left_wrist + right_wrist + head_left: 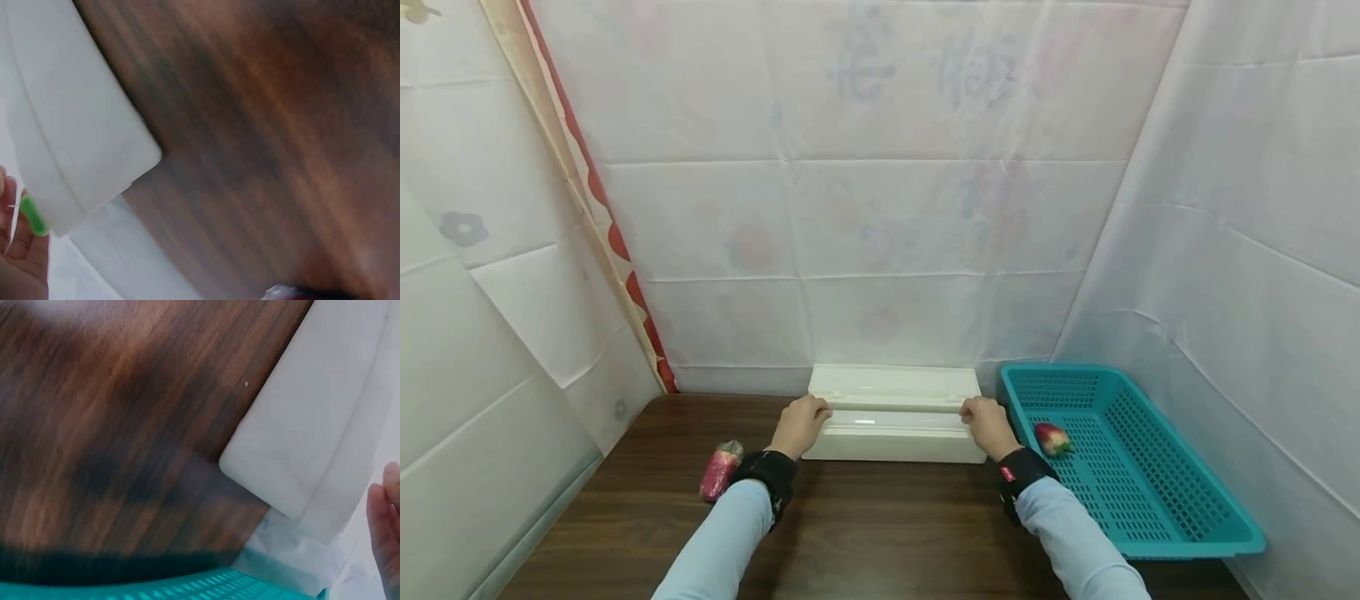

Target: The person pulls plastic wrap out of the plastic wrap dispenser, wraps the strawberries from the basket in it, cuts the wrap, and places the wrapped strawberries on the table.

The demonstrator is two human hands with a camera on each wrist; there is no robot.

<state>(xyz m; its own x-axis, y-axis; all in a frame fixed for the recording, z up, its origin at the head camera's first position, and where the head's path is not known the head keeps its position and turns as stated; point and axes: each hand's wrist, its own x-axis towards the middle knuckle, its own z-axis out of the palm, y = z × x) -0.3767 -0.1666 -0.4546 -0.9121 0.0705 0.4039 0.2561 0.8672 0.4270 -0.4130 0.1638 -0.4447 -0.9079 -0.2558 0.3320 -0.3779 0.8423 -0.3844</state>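
A long white box (895, 446), resembling a cling film dispenser, stands on the table by the back sheet. Its lid (895, 382) tilts back. At the box's left end my left hand (800, 427) has curled fingers that pinch the thin, clear edge of cling film, faintly visible in the left wrist view. Beside those fingers a green piece (33, 215) sits on the box's end. My right hand (989, 427) pinches at the opposite end, thumb and fingertip together; the film there is barely visible. A wrapped strawberry (721, 471) lies left of my left forearm.
To the right stands a turquoise perforated basket (1187, 467), close to my right wrist. Another strawberry (1053, 439) lies inside it. Hanging white sheets (880, 250) enclose the dark wooden table (887, 533) at the back and sides.
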